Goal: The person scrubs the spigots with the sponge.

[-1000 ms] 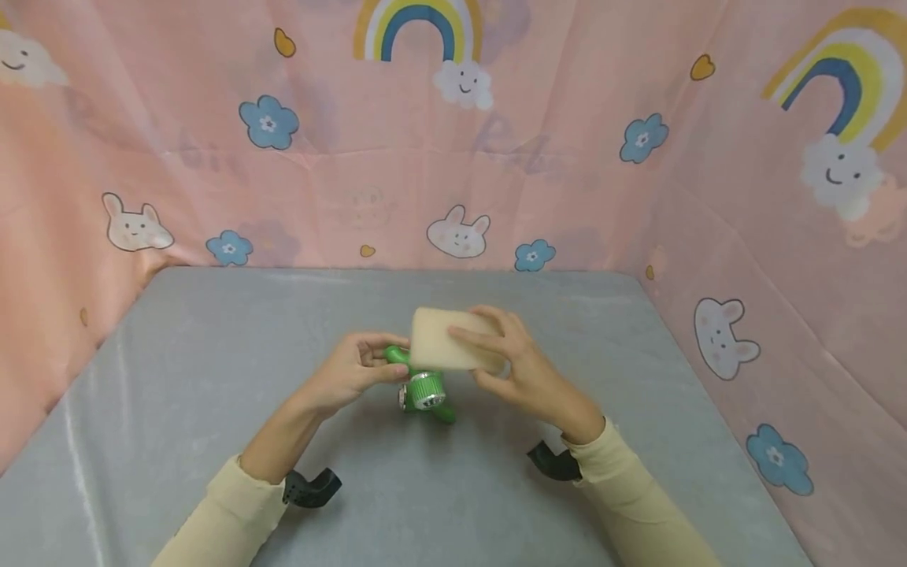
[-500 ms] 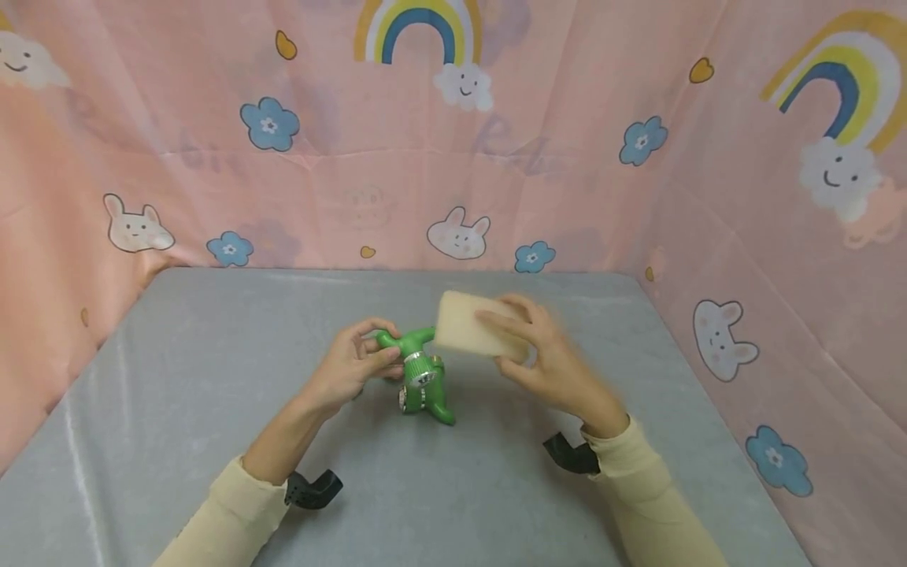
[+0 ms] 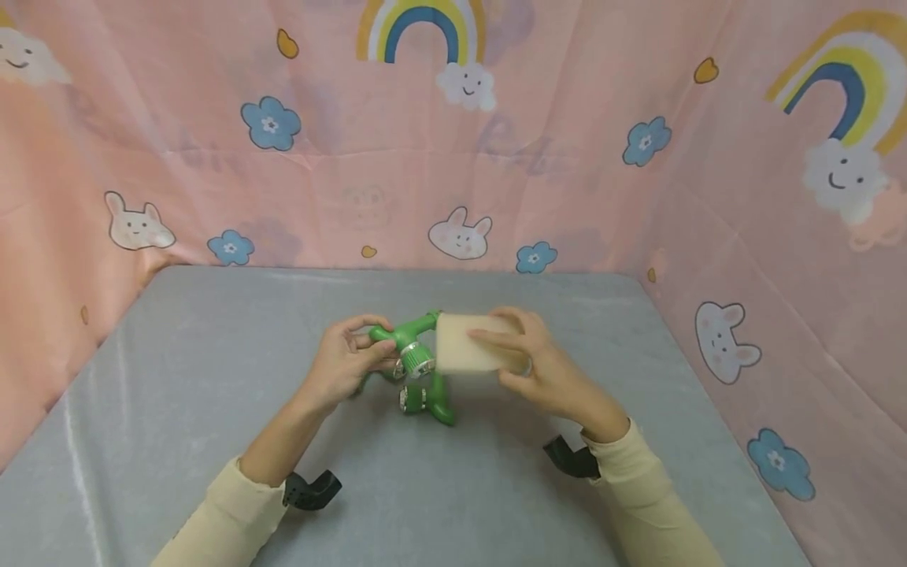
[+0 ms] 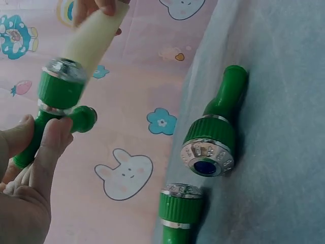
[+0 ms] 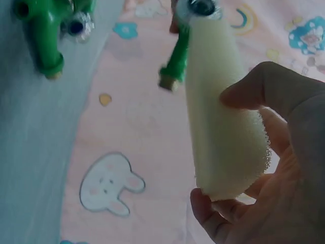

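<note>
My left hand (image 3: 340, 358) pinches one arm of a green tap-like fitting (image 3: 416, 358) with a ribbed collar and a silver end cap. It is raised above the table and tilted. From the other side, my right hand (image 3: 549, 366) grips a cream sponge (image 3: 464, 346), thumb on one face and fingers round the other. The sponge's left edge is right at the fitting and hides part of it. Below lies a similar green fitting (image 4: 208, 134) on the table, with another green fitting (image 4: 180, 208) near it, mostly behind my left hand in the head view.
The table (image 3: 212, 370) has a grey cloth cover. Pink printed curtain (image 3: 319, 189) hangs behind it and along both sides. Black curved pieces (image 3: 312, 490) stick out at both sleeve cuffs.
The sponge moved from over the fitting up and to the right, then back down and left against its right side. My left hand shifted slightly left and up, tilting the fitting.
</note>
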`<state>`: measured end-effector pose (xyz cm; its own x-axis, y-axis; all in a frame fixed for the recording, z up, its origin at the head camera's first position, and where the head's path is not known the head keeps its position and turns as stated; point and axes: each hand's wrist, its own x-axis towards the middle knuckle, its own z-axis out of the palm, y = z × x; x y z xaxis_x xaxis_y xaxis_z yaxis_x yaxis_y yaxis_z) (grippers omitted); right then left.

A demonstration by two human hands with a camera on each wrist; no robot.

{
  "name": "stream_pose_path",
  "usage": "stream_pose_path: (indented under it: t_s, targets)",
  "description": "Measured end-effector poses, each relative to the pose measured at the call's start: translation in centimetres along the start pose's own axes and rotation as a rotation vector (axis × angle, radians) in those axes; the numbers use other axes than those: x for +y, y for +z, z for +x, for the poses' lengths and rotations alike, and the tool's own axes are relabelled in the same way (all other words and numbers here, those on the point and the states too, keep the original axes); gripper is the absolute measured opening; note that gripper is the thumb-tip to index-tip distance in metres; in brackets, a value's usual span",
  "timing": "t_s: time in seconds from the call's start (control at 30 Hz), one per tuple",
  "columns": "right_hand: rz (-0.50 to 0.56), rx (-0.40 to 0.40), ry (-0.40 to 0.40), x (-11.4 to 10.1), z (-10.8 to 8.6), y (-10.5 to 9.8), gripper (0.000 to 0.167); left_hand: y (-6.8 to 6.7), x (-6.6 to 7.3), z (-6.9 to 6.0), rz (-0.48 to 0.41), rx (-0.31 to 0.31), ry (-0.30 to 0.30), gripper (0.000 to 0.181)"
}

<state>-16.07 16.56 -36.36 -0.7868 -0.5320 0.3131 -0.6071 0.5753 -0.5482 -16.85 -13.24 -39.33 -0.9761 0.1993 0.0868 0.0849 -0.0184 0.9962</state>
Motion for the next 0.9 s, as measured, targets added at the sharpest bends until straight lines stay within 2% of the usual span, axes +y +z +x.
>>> stream_pose_path:
  t_s: [0.13,0.27,0.4,0.53,0.63,0.77,0.9]
  targets:
    - [0.009,0.070,0.028,0.3,0.0,-0.7,0.060,0.1,0.4,-0.2,0.057,0.041,0.031,0.025]
    - [0.069,0.124,-0.067,-0.3,0.1,0.1,0.059,0.3,0.5,-0.3,0.161,0.069,0.062,0.022]
    - [0.108,0.084,-0.171,-1.1,0.4,1.6,0.060,0.4,0.5,-0.3,0.255,0.081,0.063,0.021]
    - [0.068,0.100,-0.170,-1.0,0.6,2.0,0.060,0.2,0.4,-0.3,0.321,0.079,0.050,0.023]
    - [0.040,0.134,-0.118,-0.3,0.6,1.5,0.059,-0.1,0.3,-0.2,0.312,0.065,0.036,0.027]
    - [0.004,0.165,-0.060,0.7,0.6,0.7,0.059,-0.5,0.0,0.1,0.242,0.066,0.005,0.030]
    - [0.032,0.216,-0.082,0.4,0.6,0.9,0.064,-0.5,-0.4,0.2,0.212,0.068,-0.009,0.031]
